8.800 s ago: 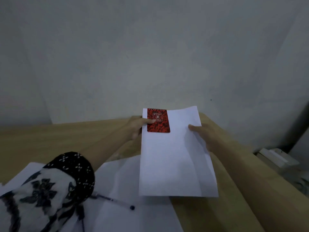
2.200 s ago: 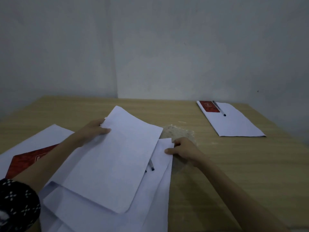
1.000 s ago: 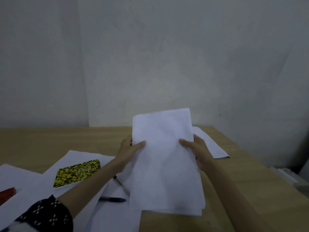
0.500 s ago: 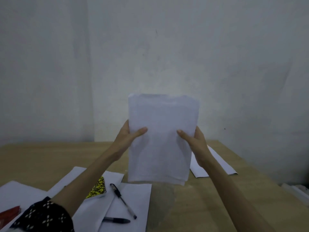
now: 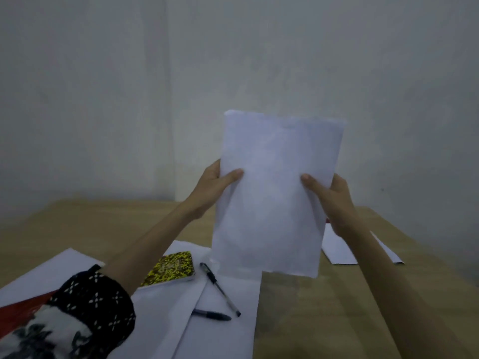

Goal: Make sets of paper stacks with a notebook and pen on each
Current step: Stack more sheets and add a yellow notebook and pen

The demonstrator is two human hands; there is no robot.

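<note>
I hold a stack of white paper sheets upright above the wooden table. My left hand grips its left edge and my right hand grips its right edge. Below on loose white sheets lie a yellow-and-black notebook, a clear pen with a black cap and a dark pen. A red notebook shows at the lower left, partly hidden by my patterned sleeve. An earlier paper stack lies at the far right behind my right arm.
A plain grey wall rises right behind the table's far edge. More white paper spreads over the left of the table. Bare wood shows at the front right and at the far left.
The view has tilted up slightly. The paper stack is still upright in both hands, its lower edge now just above the table. The yellow notebook shows more fully.
</note>
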